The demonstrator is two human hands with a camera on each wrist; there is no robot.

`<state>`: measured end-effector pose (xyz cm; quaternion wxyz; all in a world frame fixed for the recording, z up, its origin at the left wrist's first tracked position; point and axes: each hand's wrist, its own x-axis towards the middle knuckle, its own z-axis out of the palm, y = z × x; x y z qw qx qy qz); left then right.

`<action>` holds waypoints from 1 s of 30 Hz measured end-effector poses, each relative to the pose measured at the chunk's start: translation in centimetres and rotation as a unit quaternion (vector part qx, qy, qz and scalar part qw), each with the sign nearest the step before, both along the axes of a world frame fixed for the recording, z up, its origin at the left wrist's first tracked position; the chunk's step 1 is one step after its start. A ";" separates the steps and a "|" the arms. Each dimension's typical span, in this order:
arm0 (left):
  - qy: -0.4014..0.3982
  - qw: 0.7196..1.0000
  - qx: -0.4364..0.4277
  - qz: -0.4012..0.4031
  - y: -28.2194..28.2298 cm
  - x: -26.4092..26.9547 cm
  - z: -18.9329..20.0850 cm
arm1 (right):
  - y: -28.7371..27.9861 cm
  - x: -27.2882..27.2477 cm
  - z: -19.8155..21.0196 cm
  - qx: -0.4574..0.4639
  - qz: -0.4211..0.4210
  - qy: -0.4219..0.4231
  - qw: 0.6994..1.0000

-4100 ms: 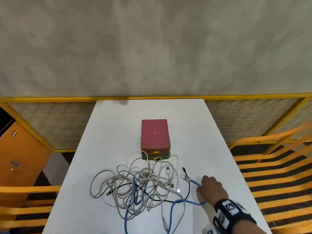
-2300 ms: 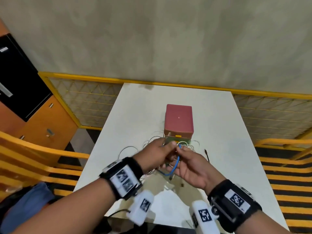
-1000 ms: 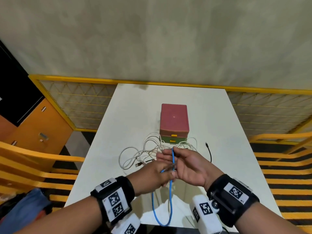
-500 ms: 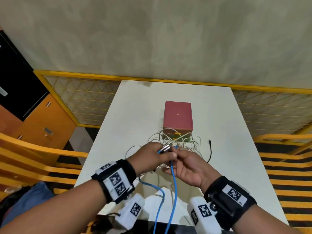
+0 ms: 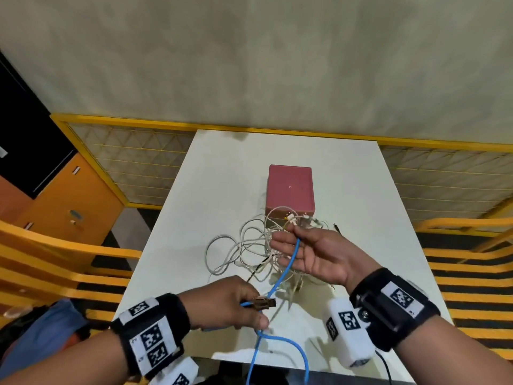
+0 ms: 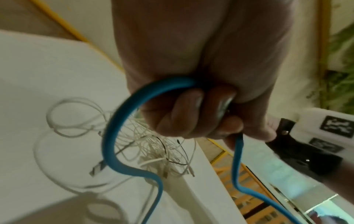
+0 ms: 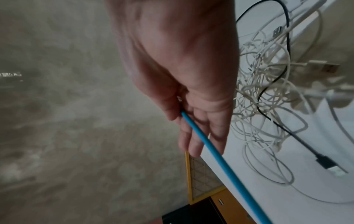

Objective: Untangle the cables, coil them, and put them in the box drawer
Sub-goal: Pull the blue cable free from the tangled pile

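Note:
A blue cable (image 5: 288,262) runs taut between my two hands above the white table (image 5: 211,195). My left hand (image 5: 247,309) grips its near end in curled fingers (image 6: 191,115), and the metal plug (image 5: 265,302) sticks out past them. My right hand (image 5: 295,241) is held palm up over the tangle and pinches the blue cable (image 7: 220,163) under the thumb. The rest of the blue cable (image 6: 109,142) hangs in loops below the table edge. A tangle of white cables (image 5: 244,245) lies in front of the red box (image 5: 290,190) and hides its drawer front.
A black cable (image 7: 287,133) threads through the white tangle, and its tip (image 5: 337,227) lies right of the box. Yellow mesh railing (image 5: 133,162) borders the table on the left, far and right sides. An orange cabinet (image 5: 55,207) stands at the left.
My left hand has pulled the plug end back toward me, away from the right hand, and the blue cable is now stretched between them. The right hand stays above the tangle.

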<state>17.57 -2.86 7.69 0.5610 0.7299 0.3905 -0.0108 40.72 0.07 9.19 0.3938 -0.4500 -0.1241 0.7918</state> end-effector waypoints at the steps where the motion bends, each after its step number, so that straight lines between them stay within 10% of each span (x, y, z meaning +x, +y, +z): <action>1: -0.005 1.000 0.008 0.026 0.1 -0.2 0.2 | -0.6 -0.1 -0.3 -0.001 0.012 -0.007 1.000; 6: -0.102 0.966 -0.045 0.232 1.8 -0.3 0.4 | -2.5 -0.4 -1.4 -0.002 0.019 -0.072 0.997; 16: -0.061 0.970 0.119 0.202 1.4 6.4 -0.4 | -1.5 -1.5 -0.5 0.006 -0.075 -0.003 0.997; 23: -0.056 0.992 0.045 0.099 0.7 5.6 0.0 | -1.0 0.1 -0.3 -0.003 -0.032 -0.054 0.998; 30: -0.117 0.957 0.003 0.265 1.9 2.0 2.6 | -5.0 3.1 -1.8 0.009 0.141 -0.184 0.973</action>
